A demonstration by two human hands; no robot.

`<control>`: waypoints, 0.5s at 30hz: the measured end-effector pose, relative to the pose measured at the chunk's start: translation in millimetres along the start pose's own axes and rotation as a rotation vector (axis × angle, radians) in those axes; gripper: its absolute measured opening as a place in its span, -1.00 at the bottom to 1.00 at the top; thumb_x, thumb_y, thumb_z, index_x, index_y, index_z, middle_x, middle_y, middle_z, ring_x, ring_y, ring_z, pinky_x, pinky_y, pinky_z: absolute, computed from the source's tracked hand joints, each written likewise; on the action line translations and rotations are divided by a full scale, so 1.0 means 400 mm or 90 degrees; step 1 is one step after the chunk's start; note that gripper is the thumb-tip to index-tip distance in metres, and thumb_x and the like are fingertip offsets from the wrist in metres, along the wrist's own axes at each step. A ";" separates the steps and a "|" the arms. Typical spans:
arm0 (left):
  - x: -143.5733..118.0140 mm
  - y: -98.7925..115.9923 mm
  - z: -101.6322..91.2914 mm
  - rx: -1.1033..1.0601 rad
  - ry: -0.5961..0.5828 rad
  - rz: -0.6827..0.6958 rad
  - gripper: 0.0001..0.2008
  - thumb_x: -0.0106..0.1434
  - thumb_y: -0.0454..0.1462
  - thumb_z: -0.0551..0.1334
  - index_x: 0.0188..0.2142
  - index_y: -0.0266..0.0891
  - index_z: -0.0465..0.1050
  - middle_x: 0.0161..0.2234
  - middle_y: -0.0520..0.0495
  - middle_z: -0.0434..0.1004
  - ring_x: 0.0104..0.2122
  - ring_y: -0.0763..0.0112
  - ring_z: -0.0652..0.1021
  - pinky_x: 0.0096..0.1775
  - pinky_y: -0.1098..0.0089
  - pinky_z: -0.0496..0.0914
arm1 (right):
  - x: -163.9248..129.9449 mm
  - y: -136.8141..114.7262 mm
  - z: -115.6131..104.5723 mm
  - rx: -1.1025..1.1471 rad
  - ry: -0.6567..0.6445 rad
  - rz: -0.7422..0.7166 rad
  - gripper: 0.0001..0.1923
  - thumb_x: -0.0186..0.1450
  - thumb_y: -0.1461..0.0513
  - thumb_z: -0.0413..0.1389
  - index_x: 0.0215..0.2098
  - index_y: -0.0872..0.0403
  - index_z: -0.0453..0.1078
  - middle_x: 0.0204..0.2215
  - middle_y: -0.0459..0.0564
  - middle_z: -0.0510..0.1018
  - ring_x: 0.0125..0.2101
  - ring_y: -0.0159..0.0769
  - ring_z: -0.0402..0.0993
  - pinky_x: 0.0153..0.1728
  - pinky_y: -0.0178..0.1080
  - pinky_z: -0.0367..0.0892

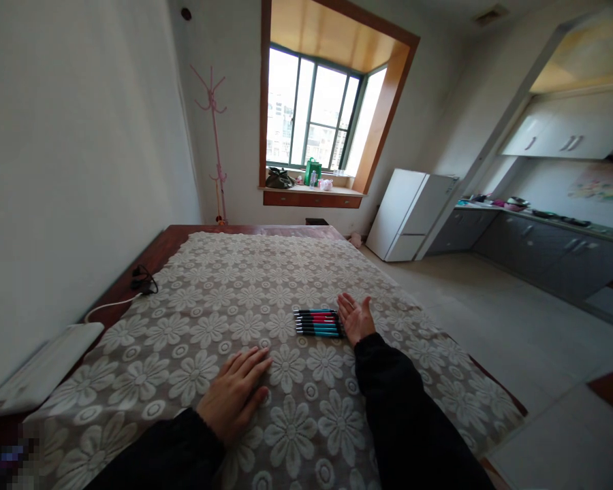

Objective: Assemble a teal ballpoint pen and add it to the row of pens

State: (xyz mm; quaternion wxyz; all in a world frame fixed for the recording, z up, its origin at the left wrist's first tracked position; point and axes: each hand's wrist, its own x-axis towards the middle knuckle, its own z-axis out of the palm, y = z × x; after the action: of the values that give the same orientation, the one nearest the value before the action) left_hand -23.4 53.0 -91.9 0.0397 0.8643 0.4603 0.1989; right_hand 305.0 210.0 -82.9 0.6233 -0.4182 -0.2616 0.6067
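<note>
Several pens [317, 323] with black, blue and red barrels lie side by side in a row on the floral lace tablecloth [204, 330]. At their right ends is my right hand [355, 318], palm turned up toward the left, fingers stretched and thumb apart. Its edge is against or very close to the pen ends; contact is hard to make out. My left hand [236, 393] rests flat, palm down, on the cloth, to the lower left of the pens and apart from them. Nothing is held in either hand.
On the table's left edge lie a black cable [144, 280] and a white power strip or box [45, 364]. A pink coat stand [215, 136] stands beyond the table. A white fridge [406, 211] and kitchen cabinets [536, 241] are to the right.
</note>
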 end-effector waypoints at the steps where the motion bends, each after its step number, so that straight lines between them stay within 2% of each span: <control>1: 0.000 0.000 0.000 0.000 0.001 -0.001 -0.46 0.40 -0.18 0.12 0.34 0.02 0.13 0.33 0.02 0.26 0.27 0.17 0.31 0.27 0.08 0.24 | -0.001 -0.001 0.000 0.001 -0.002 0.001 -0.27 0.40 -0.27 -0.35 -0.03 -0.05 0.45 0.21 0.02 0.43 0.29 -0.22 0.20 0.34 -0.07 -0.02; 15: 0.000 -0.001 0.002 0.002 -0.012 -0.007 -0.47 0.41 -0.17 0.11 0.34 0.02 0.11 0.34 0.02 0.23 0.28 0.16 0.30 0.26 0.04 0.24 | -0.018 -0.009 0.012 0.010 -0.049 0.009 -0.19 0.31 -0.36 -0.33 0.12 -0.12 0.41 0.20 0.08 0.43 0.31 -0.18 0.17 0.30 0.02 0.02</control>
State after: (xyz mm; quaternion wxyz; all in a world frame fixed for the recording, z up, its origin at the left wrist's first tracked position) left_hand -23.4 53.2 -92.5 0.0439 0.8636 0.4649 0.1901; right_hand 302.0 204.2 -76.1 0.6121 -0.3912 -0.2775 0.6287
